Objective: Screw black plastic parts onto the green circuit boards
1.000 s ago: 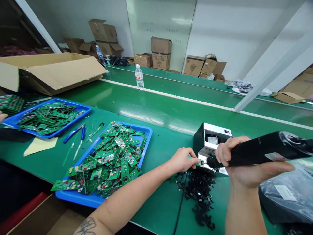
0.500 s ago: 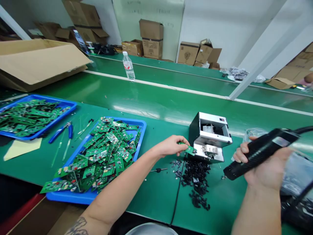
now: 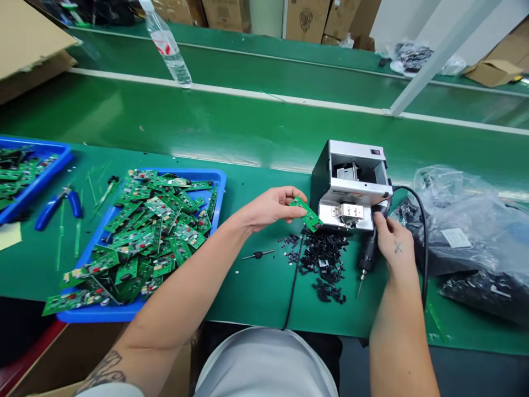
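Observation:
My left hand (image 3: 276, 208) is closed on the end of a small green circuit board (image 3: 306, 214), pinched between thumb and fingers. The board is tilted just in front of the left side of a silver and black screw feeder (image 3: 356, 187). To the right of that machine, my right hand (image 3: 394, 242) is closed around a black electric screwdriver (image 3: 367, 256), its bit pointing down toward the table. Fingers on its far side are hidden. Below the feeder lies a pile of small black plastic parts (image 3: 324, 256). Left of the pile rests a loose screwdriver bit (image 3: 258, 255).
A blue tray (image 3: 221, 190) heaped with circuit boards stands left; another blue tray (image 3: 61, 154) is farther left. Blue-handled pliers (image 3: 60, 207) lie between them. Clear plastic bags (image 3: 463, 220) crowd the right side. A water bottle (image 3: 169, 49) stands behind. A cable crosses the front edge.
My right hand has brought the electric screwdriver left and down beside the feeder, its bit now pointing downward. My left hand keeps the circuit board near the feeder. The view has tilted downward.

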The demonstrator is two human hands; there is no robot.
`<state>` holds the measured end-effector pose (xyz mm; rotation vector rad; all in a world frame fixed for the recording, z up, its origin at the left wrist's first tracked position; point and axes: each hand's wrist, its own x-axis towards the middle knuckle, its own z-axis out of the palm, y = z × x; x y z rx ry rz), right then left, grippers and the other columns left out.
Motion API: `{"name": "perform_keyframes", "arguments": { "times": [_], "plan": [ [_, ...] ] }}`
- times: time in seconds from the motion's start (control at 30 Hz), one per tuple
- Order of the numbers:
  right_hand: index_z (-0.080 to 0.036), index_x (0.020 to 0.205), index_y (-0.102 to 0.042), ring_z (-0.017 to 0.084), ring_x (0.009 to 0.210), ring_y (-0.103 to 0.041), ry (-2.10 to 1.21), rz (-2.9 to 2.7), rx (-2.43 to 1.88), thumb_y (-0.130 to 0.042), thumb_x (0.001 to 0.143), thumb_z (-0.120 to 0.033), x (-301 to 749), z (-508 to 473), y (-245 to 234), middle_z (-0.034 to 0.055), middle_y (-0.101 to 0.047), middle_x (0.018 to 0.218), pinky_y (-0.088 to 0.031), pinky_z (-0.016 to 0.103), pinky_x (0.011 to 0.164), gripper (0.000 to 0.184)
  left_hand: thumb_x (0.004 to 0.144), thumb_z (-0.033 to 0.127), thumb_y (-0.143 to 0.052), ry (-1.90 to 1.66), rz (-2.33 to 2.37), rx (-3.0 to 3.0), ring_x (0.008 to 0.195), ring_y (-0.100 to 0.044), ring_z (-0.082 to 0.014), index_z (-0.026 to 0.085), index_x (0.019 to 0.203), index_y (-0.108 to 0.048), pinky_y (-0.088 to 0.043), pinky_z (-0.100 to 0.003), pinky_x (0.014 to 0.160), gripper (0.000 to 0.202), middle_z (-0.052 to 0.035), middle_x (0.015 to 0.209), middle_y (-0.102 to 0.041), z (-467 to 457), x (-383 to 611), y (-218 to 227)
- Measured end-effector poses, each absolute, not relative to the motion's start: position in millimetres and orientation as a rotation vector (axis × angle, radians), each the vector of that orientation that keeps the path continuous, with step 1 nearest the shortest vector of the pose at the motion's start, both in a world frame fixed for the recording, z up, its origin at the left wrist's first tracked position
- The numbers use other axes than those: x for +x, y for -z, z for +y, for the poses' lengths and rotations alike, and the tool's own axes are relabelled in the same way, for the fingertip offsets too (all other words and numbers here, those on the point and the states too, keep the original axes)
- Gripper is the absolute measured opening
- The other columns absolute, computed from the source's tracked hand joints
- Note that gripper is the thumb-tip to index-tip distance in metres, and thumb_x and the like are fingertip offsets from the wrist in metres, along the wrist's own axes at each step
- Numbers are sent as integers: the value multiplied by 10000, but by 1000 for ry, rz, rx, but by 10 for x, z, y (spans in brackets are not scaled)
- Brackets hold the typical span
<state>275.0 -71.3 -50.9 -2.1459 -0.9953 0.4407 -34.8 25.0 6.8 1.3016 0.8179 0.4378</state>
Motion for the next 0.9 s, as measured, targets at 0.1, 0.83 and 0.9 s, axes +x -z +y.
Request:
{"name": "perform_keyframes", "arguments": {
  "times": [0.1, 0.83, 0.9],
  "plan": [
    [-176, 768, -709, 273, 710, -564, -353, -1112, -2271, -586, 764, -620, 2755, -719, 504, 100, -632, 693, -424, 420, 731, 461, 779, 302, -711, -446, 754, 1317, 659, -476, -65, 159, 990, -628, -371, -226, 637, 268, 10, 794, -555, 230, -358, -102],
    [-198, 1063, -673, 189, 940, -631, -11, -2805, -1228, -517, 887, -63, 2380, -1441, 129, 71, -695, 1049, -496, 322, 792, 271, 792, 334, -688, -352, 622, 1324, 723, -564, -95, 147, 929, -532, -405, -246, 651, 279, -14, 816, -626, 139, -253, -86],
    [-190, 1049, -673, 187, 945, -625, -1, -2860, -1173, -497, 892, -56, 2378, -1413, 159, 75, -687, 1056, -501, 319, 786, 272, 806, 326, -676, -338, 594, 1320, 759, -603, -110, 149, 930, -515, -423, -256, 677, 270, -44, 864, -667, 138, -258, -99]
  ]
}}
